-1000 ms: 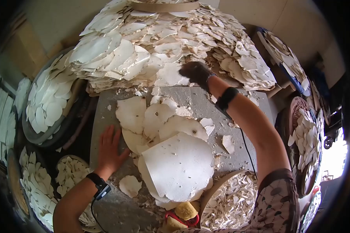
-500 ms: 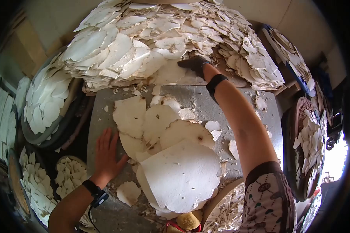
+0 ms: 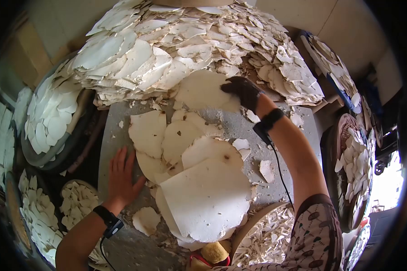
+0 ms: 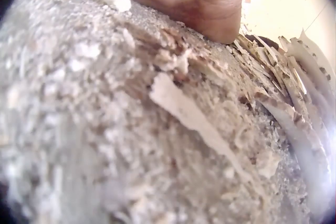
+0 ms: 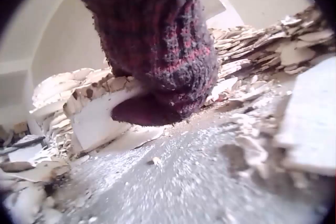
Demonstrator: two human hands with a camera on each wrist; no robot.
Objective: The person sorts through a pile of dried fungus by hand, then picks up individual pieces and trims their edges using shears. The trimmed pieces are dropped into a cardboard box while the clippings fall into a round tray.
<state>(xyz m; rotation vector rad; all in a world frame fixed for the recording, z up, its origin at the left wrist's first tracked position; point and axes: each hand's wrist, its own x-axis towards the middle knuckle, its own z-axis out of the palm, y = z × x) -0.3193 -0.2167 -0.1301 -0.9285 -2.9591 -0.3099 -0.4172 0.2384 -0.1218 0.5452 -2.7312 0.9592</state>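
One sheet [image 3: 200, 91] lies — pinched — between right fingers [image 3: 234, 86]

Right hand [image 3: 244, 91]: one ribbed knit glove [image 5: 157, 40], dark grey-purple flecked with red and crossed by a reddish band, its digit smooth dark maroon; black wristband [image 3: 273, 118] with a thin black cable [image 3: 281, 171]. Left hand [image 3: 123, 176], bare: second black wristband [image 3: 104, 214], boxy dark device [image 3: 114, 227], thin dark cable [image 3: 103, 252]. Right arm: short sleeve [image 3: 316, 235], pale pinkish, printed with dark rounded motifs, edged by a plain brown cuff.
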